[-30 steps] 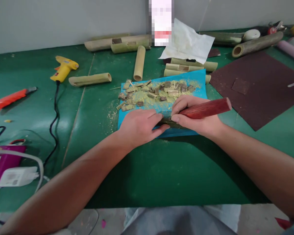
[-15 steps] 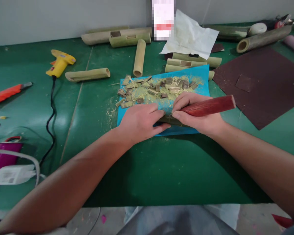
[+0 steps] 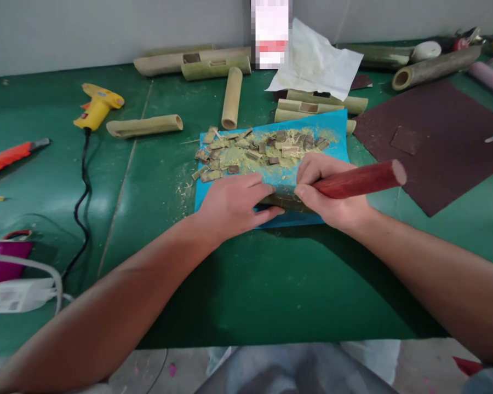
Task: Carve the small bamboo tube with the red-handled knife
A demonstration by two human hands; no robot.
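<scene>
Now the left hand [image 3: 236, 205] pinches the bamboo piece [image 3: 286, 203], towards six o'clock on the blue sheet [image 3: 337, 123]; the right hand [image 3: 345, 212] grips a red handle [image 3: 357, 180]. Bamboo looks light, stiff, apt to roll: best clasped along its sides.

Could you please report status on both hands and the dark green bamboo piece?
Left hand holding bamboo piece; right hand gripping round red wooden handle. Brown chips, pale green shavings just beyond, on blue rectangular sheet.

Desk [image 3: 230, 295]: sheet [image 3: 340, 128] at centre, bearing chips [image 3: 274, 160]; glue gun [image 3: 99, 106] to its left, cutter [image 3: 9, 157] farther left; mat [image 3: 447, 148] to its right; tubes [image 3: 232, 97] and paper [image 3: 317, 64] behind.
</scene>
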